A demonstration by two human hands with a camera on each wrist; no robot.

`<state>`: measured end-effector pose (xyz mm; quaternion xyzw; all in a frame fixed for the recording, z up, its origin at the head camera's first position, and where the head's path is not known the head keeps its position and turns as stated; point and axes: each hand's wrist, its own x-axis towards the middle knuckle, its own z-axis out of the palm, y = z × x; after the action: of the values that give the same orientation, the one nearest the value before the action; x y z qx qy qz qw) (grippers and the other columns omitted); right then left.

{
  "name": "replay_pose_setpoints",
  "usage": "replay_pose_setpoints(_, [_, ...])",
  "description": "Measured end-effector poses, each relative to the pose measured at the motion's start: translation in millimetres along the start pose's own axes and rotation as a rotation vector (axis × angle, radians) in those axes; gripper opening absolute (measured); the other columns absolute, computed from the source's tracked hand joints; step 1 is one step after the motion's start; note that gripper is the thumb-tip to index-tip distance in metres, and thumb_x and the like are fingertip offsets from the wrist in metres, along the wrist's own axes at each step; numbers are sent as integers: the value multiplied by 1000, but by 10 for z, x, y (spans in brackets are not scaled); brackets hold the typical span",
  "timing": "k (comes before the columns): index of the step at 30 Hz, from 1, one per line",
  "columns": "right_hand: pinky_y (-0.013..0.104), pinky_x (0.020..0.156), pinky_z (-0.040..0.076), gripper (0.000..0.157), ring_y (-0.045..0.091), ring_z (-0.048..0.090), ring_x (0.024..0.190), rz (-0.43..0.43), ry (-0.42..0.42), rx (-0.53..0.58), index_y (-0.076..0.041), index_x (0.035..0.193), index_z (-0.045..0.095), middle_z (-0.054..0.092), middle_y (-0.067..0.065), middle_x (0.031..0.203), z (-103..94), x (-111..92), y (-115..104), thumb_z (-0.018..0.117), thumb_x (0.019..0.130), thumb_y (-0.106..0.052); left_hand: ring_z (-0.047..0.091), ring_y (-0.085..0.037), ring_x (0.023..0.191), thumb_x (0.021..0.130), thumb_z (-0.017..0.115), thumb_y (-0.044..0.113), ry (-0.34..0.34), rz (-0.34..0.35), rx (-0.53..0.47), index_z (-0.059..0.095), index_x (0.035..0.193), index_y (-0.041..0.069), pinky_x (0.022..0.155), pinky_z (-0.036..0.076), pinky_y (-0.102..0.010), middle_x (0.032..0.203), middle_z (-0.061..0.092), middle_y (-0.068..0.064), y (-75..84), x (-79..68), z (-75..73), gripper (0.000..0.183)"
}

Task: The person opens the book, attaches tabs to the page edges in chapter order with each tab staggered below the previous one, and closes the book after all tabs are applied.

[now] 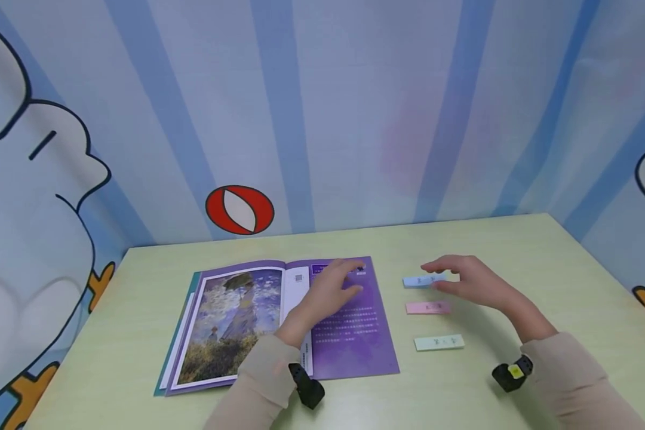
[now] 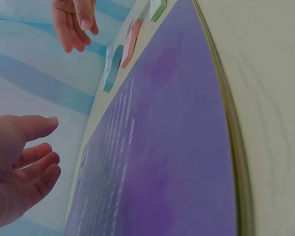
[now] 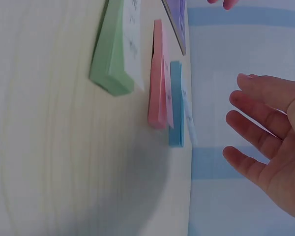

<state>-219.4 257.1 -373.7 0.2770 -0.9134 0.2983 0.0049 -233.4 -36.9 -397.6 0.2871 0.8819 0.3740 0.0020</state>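
Note:
An open book (image 1: 355, 352) lies on the table, with a painting on its left page and purple print on its right page. Above the right page hovers my left hand (image 1: 328, 292), its fingers relaxed and holding nothing. To the book's right, three small sticky-note pads lie in a column: blue (image 1: 416, 281), pink (image 1: 427, 307) and green (image 1: 439, 342). My right hand (image 1: 475, 283) is raised near the blue pad, partly covering it in the head view. In the right wrist view its fingers (image 3: 255, 132) are spread and apart from the pads.
The pale table (image 1: 494, 239) reaches back to a blue striped curtain (image 1: 355, 119) with cartoon figures. A red and white ball (image 1: 263, 209) is printed on that curtain. A black wrist camera (image 1: 307, 387) sits on the left sleeve, another (image 1: 512, 373) on the right.

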Motion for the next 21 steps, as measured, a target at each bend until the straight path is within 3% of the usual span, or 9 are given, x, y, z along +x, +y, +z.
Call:
replay_pose_setpoints(12, [50, 84, 45, 40, 33, 53, 102, 123, -38, 50, 6, 122, 57, 59, 21, 117, 50, 70, 305, 65, 84, -4, 56, -21, 100, 88, 64, 12, -63, -6, -73, 52, 130, 6, 84, 46, -28, 118, 59, -12, 101, 202, 370, 44])
replay_pose_setpoints(21, [46, 82, 45, 44, 30, 54, 96, 110, -77, 59, 8, 121, 56, 61, 18, 109, 83, 183, 402, 69, 81, -4, 58, -19, 100, 88, 64, 12, -96, -47, -94, 54, 129, 7, 85, 46, -26, 117, 60, -11, 153, 399, 549, 43])
